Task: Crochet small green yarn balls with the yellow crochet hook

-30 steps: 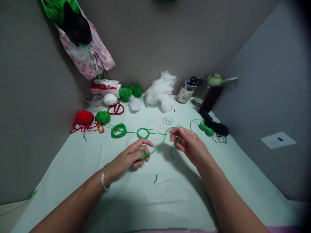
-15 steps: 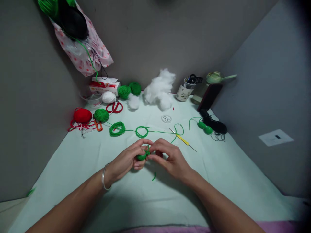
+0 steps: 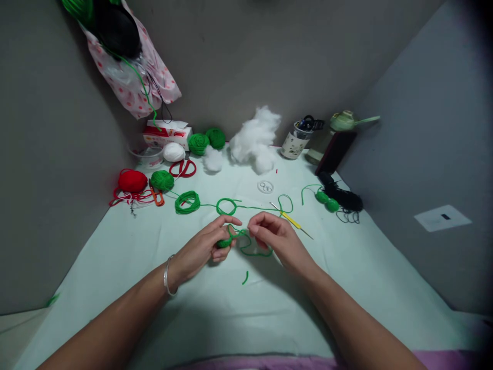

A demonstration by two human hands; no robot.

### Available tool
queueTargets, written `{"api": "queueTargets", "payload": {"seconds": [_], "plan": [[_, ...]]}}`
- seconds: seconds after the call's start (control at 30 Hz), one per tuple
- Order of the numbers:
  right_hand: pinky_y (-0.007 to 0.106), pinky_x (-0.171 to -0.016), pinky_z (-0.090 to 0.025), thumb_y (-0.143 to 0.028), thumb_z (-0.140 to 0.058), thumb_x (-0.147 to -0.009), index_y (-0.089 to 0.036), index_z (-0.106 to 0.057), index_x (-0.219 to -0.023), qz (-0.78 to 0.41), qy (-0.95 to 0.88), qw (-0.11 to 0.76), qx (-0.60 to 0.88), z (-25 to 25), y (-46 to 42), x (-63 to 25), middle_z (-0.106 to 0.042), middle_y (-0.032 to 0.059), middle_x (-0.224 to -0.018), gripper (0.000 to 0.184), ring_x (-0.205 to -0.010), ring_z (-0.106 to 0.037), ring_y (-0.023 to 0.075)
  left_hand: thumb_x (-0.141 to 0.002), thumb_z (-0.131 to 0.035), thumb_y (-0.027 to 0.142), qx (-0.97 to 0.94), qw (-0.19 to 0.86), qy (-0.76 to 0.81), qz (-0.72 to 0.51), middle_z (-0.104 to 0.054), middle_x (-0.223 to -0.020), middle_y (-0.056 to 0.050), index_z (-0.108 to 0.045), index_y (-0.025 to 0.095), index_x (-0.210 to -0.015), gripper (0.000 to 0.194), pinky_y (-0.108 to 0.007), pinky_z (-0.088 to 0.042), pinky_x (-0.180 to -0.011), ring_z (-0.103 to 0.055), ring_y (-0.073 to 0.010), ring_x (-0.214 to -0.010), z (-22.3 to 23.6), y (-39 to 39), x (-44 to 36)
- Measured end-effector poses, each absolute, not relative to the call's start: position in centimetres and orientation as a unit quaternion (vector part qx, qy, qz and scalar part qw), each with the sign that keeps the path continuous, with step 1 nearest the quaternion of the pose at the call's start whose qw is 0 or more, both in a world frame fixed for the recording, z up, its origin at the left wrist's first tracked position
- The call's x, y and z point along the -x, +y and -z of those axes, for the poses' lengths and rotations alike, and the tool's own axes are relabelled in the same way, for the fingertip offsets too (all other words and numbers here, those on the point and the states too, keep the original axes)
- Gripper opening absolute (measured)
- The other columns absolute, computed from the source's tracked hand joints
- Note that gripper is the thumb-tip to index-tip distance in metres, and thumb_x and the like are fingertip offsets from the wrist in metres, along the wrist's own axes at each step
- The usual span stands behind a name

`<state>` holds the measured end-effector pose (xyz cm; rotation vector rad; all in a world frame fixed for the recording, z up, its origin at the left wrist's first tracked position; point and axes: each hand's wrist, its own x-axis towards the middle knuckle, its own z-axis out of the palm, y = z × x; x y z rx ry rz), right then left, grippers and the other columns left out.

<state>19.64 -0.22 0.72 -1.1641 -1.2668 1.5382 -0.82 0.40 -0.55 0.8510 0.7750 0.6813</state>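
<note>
"So, how far along was it, in the head view?"

"Partway, I judged: the left hand (image 3: 210, 240) gripped a formed green piece (image 3: 224, 243), but its strand (image 3: 254, 255) looped loose beneath the right hand (image 3: 279, 239), the yellow hook (image 3: 291, 221) lying beyond."

"And that right hand?"

"Bunched; I couldn't tell whether it pinched the strand."

"Any writing?"

"The red-and-white box (image 3: 169, 136) beyond the left hand bore print, unreadably small."

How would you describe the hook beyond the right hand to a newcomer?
On the pale cloth, find the person's right hand. Just beyond its knuckles lies the slanted yellow-handled hook, its far end beside a loop of green yarn. Its straight yellow handle sets it apart from the curling yarn nearby.
</note>
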Motion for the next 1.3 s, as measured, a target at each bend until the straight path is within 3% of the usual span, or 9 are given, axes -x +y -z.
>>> {"api": "queueTargets", "payload": {"seconds": [0.3,0.5,0.57,0.67,0.77,0.87,0.97,1.07,1.3], "plan": [[0.027,-0.057,-0.042,-0.038,-0.071,-0.091,-0.020,-0.073,-0.091,-0.548,-0.556,0.411,0.470,-0.4,-0.6,-19.3,-0.070,0.0018,-0.076,0.018,-0.059,-0.049,0.0109,-0.085,-0.055,0.018,-0.396,0.796,0.345,-0.302,-0.055,-0.080,0.004,-0.053,0.020,-0.115,0.031,-0.022,-0.021,-0.048,-0.030,-0.0046,-0.048,0.5,0.2,0.6],[0.028,-0.063,-0.050,-0.028,-0.068,-0.088,-0.028,-0.056,-0.140,-0.601,-0.532,0.363,0.473,0.3,-0.2,-19.4,-0.064,0.0111,-0.135,0.053,-0.071,-0.062,0.0111,-0.089,-0.057,0.021,-0.395,0.822,0.299,-0.280,-0.055,-0.078,0.004,-0.056,0.020,-0.116,0.026,-0.021,-0.021,-0.049,-0.030,-0.0042,-0.048,0.3,0.0,0.7],[0.030,-0.069,-0.051,-0.029,-0.068,-0.088,-0.023,-0.060,-0.134,-0.671,-0.531,0.311,0.415,0.6,-0.2,-19.3,-0.071,0.0092,-0.116,0.047,-0.076,-0.064,0.0142,-0.089,-0.057,0.020,-0.394,0.827,0.286,-0.280,-0.057,-0.078,0.003,-0.056,0.019,-0.112,0.024,-0.022,-0.021,-0.049,-0.029,-0.0041,-0.048,0.3,0.0,0.8],[0.029,-0.068,-0.044,-0.037,-0.066,-0.093,-0.016,-0.071,-0.095,-0.678,-0.564,0.279,0.379,0.8,-0.1,-19.3,-0.068,0.0031,-0.079,0.021,-0.069,-0.055,0.0133,-0.087,-0.057,0.019,-0.387,0.834,0.277,-0.280,-0.058,-0.077,0.002,-0.057,0.019,-0.110,0.023,-0.022,-0.021,-0.049,-0.029,-0.0043,-0.047,0.1,0.0,0.9],[0.027,-0.057,-0.031,-0.044,-0.061,-0.097,-0.017,-0.069,-0.078,-0.612,-0.591,0.287,0.439,0.6,0.2,-19.7,-0.055,-0.0021,-0.065,0.034,-0.058,-0.039,0.0104,-0.086,-0.057,0.017,-0.377,0.841,0.275,-0.274,-0.056,-0.076,0.002,-0.058,0.019,-0.111,0.026,-0.021,-0.021,-0.048,-0.028,-0.0045,-0.047,0.0,0.1,1.0],[0.027,-0.055,-0.030,-0.041,-0.057,-0.099,-0.018,-0.073,-0.095,-0.544,-0.631,0.264,0.487,0.1,0.8,-20.8,-0.056,-0.0020,-0.068,0.028,-0.056,-0.040,0.0113,-0.085,-0.056,0.016,-0.371,0.850,0.263,-0.265,-0.055,-0.077,0.002,-0.061,0.018,-0.111,0.026,-0.020,-0.021,-0.047,-0.026,-0.0037,-0.047,0.0,0.1,1.2],[0.030,-0.065,-0.037,-0.033,-0.057,-0.100,-0.022,-0.069,-0.117,-0.316,-0.712,0.222,0.586,-0.5,1.5,-23.0,-0.071,0.0061,-0.097,0.024,-0.074,-0.058,0.0168,-0.085,-0.055,0.015,-0.365,0.861,0.239,-0.261,-0.054,-0.074,0.002,-0.064,0.017,-0.106,0.024,-0.019,-0.021,-0.046,-0.025,-0.0032,-0.046,0.0,0.1,1.4],[0.031,-0.065,-0.031,-0.030,-0.057,-0.100,-0.021,-0.068,-0.109,-0.076,-0.705,0.061,0.702,-1.0,2.2,-25.9,-0.071,0.0109,-0.110,0.017,-0.087,-0.064,0.0228,-0.085,-0.054,0.017,-0.354,0.865,0.232,-0.269,-0.054,-0.071,0.001,-0.066,0.015,-0.102,0.021,-0.019,-0.020,-0.046,-0.025,-0.0035,-0.046,-0.2,0.0,1.6],[0.031,-0.061,-0.027,-0.019,-0.058,-0.093,-0.021,-0.068,-0.080,-0.079,-0.701,0.010,0.709,-1.1,2.7,-28.3,-0.071,0.0066,-0.085,0.016,-0.076,-0.062,0.0208,-0.082,-0.058,0.019,-0.347,0.858,0.258,-0.277,-0.051,-0.068,0.002,-0.066,0.015,-0.098,0.019,-0.020,-0.019,-0.045,-0.025,-0.0052,-0.047,0.0,0.2,1.6]]}}
